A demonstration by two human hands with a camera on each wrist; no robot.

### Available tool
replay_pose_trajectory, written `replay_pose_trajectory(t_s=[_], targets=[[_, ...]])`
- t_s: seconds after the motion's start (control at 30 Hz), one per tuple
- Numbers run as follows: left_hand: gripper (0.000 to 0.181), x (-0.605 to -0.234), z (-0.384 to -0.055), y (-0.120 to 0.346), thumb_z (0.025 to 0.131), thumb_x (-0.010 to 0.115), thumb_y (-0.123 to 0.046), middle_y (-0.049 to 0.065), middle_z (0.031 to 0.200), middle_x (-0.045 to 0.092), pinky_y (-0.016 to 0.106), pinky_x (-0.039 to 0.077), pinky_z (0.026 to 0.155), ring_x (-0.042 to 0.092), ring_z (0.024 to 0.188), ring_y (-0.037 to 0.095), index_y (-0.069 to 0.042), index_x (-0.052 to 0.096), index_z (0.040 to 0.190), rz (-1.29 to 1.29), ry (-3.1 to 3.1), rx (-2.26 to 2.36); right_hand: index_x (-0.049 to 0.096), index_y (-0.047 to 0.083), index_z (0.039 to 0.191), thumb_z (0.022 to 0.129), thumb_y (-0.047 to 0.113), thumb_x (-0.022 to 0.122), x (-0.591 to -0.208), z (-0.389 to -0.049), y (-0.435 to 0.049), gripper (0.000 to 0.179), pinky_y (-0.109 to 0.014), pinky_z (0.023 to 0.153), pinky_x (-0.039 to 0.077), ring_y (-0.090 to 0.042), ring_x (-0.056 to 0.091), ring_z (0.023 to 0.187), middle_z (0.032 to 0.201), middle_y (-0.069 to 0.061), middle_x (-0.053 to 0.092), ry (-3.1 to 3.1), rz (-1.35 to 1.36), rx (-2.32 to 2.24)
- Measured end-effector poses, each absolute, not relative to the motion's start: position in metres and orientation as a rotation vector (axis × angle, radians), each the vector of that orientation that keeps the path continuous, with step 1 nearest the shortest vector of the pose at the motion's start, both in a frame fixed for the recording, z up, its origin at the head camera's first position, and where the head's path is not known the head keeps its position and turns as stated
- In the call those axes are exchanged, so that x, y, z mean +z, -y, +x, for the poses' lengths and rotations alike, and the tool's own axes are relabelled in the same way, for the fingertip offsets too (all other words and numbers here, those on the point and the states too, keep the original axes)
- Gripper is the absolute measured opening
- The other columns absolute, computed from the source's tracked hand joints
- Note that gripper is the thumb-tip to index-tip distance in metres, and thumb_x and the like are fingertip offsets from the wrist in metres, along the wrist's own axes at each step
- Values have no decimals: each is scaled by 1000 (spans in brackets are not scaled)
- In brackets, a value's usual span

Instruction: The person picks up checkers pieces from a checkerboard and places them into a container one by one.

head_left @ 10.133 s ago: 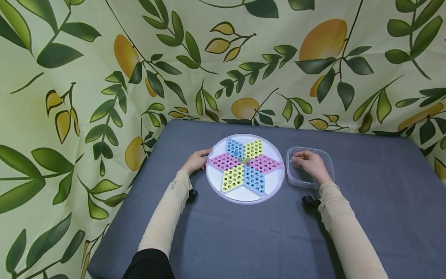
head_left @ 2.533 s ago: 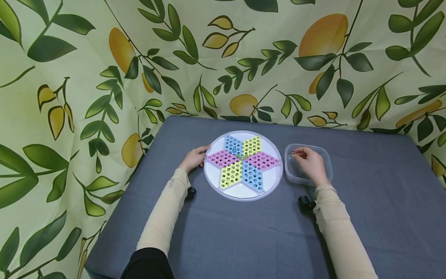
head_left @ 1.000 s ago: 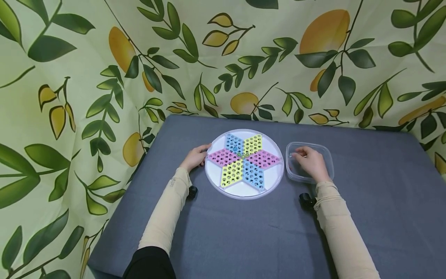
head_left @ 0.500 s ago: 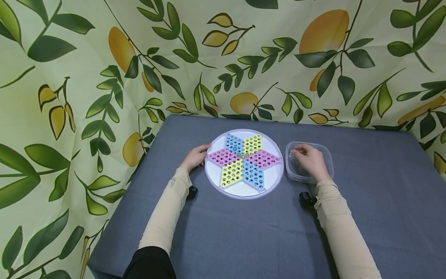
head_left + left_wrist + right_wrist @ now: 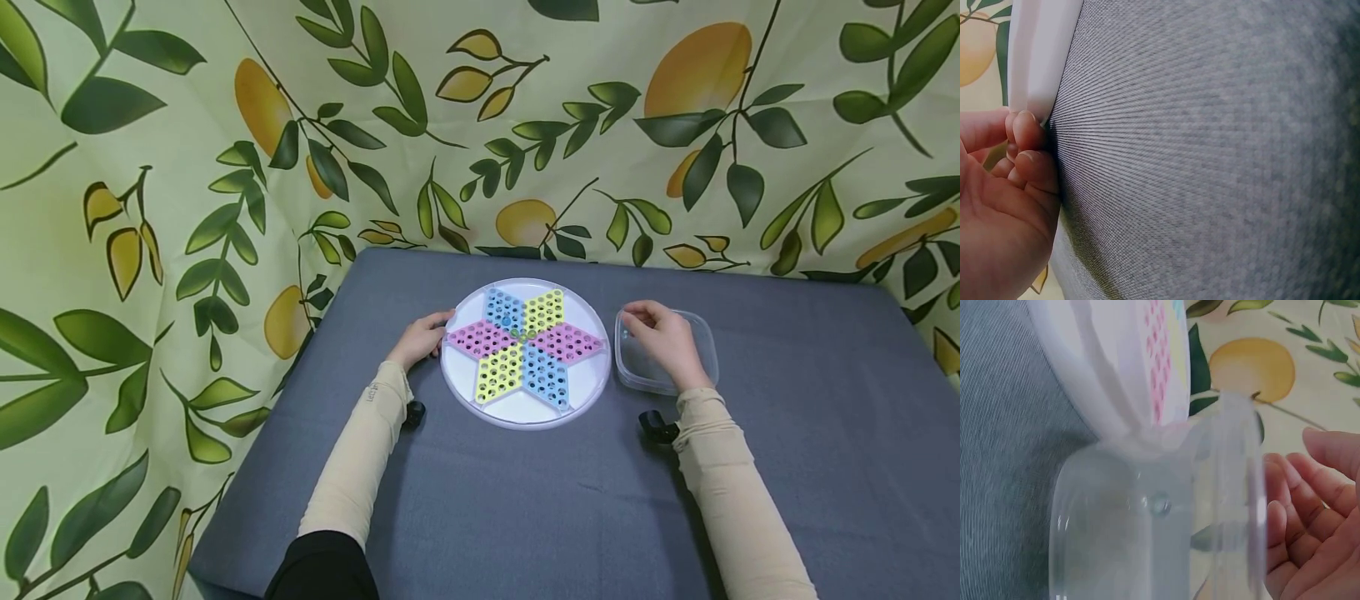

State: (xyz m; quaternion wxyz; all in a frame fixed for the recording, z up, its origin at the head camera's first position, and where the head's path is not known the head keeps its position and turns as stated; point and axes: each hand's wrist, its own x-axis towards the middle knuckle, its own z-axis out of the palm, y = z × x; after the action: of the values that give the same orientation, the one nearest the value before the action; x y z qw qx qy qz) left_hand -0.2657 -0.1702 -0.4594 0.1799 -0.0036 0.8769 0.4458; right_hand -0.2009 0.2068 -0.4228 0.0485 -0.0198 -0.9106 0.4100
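A round white Chinese checkers board (image 5: 488,406) with a blue, yellow and pink star lies on the table. Around its centre sit a few greenish marbles (image 5: 532,335) and a bluish one (image 5: 506,321). My left hand (image 5: 417,342) grips the board's left rim (image 5: 1041,75) between thumb and fingers. To the right stands a clear plastic container (image 5: 705,367). Over it hovers my right hand (image 5: 663,337), its fingers loosely bent, the thumb apart from them, with nothing visible in its grasp. Inside the container one marble (image 5: 1160,503) shows in the right wrist view.
A grey-blue cloth (image 5: 525,517) covers the table. Behind it and on the left hangs a leaf-and-fruit patterned curtain (image 5: 420,208). Black wrist cameras (image 5: 657,427) sit under both forearms. The container stands close beside the board's right rim.
Over the last second my right hand has risen slightly above the container. A reddish marble seen near the board's centre ten seconds ago is no longer there. My left hand stays at the rim.
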Motion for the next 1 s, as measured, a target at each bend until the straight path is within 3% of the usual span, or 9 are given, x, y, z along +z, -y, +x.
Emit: replay_pose_trajectory(t_s=[0.27, 0.57, 1.0], targets=[[44, -461, -266, 171, 96, 43, -21, 0, 66, 49, 25, 39, 59, 46, 57, 13, -28, 44, 140, -14, -2477, 1266, 60, 11, 119, 91, 47, 51, -419, -203, -185, 46, -28, 72, 42, -19, 52, 87, 104, -11, 63, 2787, 23, 1360], [44, -462, -268, 170, 96, 43, -22, 0, 64, 49, 25, 38, 58, 46, 56, 12, -29, 45, 139, -17, -2488, 1257, 62, 9, 117, 91, 36, 57, -420, -208, -160, 38, -27, 68, 42, -19, 50, 81, 97, -9, 63, 2789, 169, 1384], [44, -463, -268, 171, 96, 43, -21, 1, 65, 49, 26, 38, 58, 46, 56, 13, -28, 46, 139, -15, -2483, 1278, 62, 7, 116, 90, 28, 60, -439, -222, -132, 34, -29, 80, 44, -20, 56, 91, 103, -11, 65, 2809, 185, 1543]])
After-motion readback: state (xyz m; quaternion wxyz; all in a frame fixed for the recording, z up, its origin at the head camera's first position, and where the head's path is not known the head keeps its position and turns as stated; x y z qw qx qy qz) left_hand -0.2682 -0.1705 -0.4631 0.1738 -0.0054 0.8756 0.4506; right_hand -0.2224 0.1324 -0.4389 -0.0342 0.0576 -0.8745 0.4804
